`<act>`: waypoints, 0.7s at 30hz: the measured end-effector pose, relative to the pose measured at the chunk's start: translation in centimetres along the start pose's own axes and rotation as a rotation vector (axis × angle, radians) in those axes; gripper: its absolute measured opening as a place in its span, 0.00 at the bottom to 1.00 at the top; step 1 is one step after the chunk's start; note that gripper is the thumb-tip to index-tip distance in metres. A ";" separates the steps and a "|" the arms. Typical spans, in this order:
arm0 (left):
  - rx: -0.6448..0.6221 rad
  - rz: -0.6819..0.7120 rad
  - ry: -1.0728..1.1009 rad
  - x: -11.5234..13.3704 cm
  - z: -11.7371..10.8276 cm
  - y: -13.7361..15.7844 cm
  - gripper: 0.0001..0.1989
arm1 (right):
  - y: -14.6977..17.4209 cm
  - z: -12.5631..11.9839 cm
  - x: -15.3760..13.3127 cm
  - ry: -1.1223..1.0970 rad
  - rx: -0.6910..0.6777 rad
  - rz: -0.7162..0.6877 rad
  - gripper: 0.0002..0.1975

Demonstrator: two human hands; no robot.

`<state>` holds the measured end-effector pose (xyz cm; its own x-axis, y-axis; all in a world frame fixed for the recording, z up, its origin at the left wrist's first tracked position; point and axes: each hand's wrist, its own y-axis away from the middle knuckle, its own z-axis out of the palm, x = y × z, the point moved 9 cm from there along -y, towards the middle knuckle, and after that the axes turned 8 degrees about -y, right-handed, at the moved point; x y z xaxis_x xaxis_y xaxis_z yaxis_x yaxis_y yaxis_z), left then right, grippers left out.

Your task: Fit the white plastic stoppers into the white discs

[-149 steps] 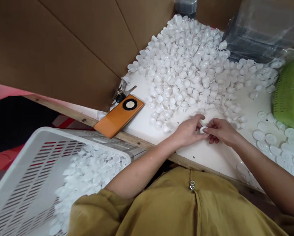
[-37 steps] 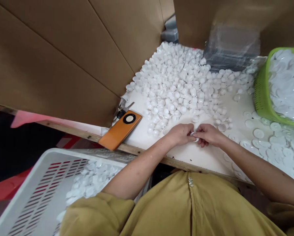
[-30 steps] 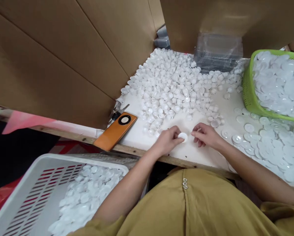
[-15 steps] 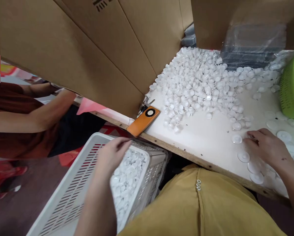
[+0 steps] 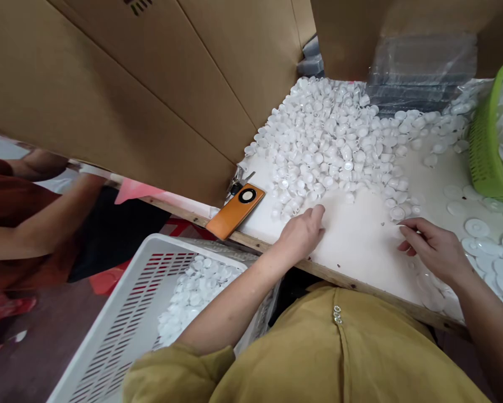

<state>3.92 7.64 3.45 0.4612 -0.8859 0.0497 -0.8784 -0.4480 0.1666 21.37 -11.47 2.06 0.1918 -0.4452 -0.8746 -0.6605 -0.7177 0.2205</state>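
Observation:
My left hand (image 5: 302, 232) is over the near edge of the white tabletop, fingers curled together. Just beyond it lies a heap of small white plastic cup-like pieces (image 5: 325, 145). Whether anything sits in those fingers is hidden. To the right, my right hand (image 5: 434, 249) pinches thumb against forefinger, with the thin edge of a white plastic disc (image 5: 401, 226) showing at the tips. Flat white discs (image 5: 476, 228) are spread on the tabletop to the right of this hand. Below the table edge, a white slatted basket (image 5: 127, 296) holds many small white pieces (image 5: 201, 291).
An orange phone (image 5: 232, 215) lies on the table edge beside some keys (image 5: 236, 186). Cardboard walls (image 5: 159, 84) rise at left and behind. A green basket (image 5: 482, 140) of white pieces stands at right. Another person's arm (image 5: 62, 207) is at far left.
My left hand has moved from above the white basket to the tabletop beside the heap. My right hand has shifted slightly left and away from the discs. The view has shifted slightly.

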 end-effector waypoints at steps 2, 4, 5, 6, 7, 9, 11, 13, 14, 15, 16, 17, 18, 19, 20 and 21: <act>-0.097 0.044 -0.010 1.4 -0.3 -1.1 0.14 | -0.3 0.9 0.0 -0.085 -0.040 0.016 0.13; -0.170 0.124 -0.024 2.7 -0.2 -2.2 0.11 | -0.5 1.9 0.2 -0.180 -0.086 0.025 0.14; -0.196 0.165 -0.025 3.3 0.0 -2.6 0.09 | -0.6 2.4 0.3 -0.229 -0.110 0.033 0.15; -0.210 0.202 -0.017 3.8 0.3 -2.9 0.07 | -0.7 2.9 0.4 -0.273 -0.135 0.046 0.15; -0.209 0.230 0.002 4.2 0.7 -3.2 0.07 | -0.7 3.5 0.5 -0.304 -0.162 0.064 0.15; -0.157 0.254 0.076 4.7 1.2 -3.6 0.07 | -0.8 4.7 0.4 -0.330 -0.215 0.103 0.14; -0.053 0.240 0.205 4.6 1.5 -3.7 0.09 | -1.2 6.0 0.0 -0.345 -0.248 0.146 0.13; 0.049 0.206 0.366 4.1 1.7 -3.5 0.10 | -2.0 7.4 -0.5 -0.391 -0.256 0.184 0.14; 0.087 0.186 0.443 3.7 1.9 -3.4 0.10 | -2.4 8.1 -0.8 -0.420 -0.255 0.205 0.14; 0.115 0.166 0.507 3.4 2.1 -3.3 0.09 | -2.9 8.8 -1.0 -0.440 -0.258 0.226 0.15; 0.135 0.148 0.557 3.1 2.4 -3.2 0.09 | -3.3 9.6 -1.1 -0.448 -0.265 0.245 0.15; 0.147 0.136 0.590 2.8 2.5 -3.2 0.08 | -3.8 10.4 -1.2 -0.441 -0.275 0.261 0.15; 0.153 0.130 0.609 2.7 2.7 -3.2 0.08 | -4.2 11.0 -1.2 -0.415 -0.282 0.274 0.14; 0.155 0.133 0.621 2.6 2.8 -3.2 0.08 | -4.5 11.4 -1.2 -0.371 -0.286 0.282 0.14; 0.152 0.136 0.630 2.6 2.8 -3.3 0.08 | -4.9 11.7 -1.2 -0.317 -0.289 0.280 0.13; 0.149 0.130 0.644 2.5 2.8 -3.4 0.09 | -5.2 11.9 -1.2 -0.258 -0.288 0.270 0.13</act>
<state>7.72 6.63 0.20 0.2930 -0.7058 0.6450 -0.9184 -0.3954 -0.0154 15.94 -0.84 -3.14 -0.1699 -0.5147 -0.8404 -0.4267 -0.7303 0.5335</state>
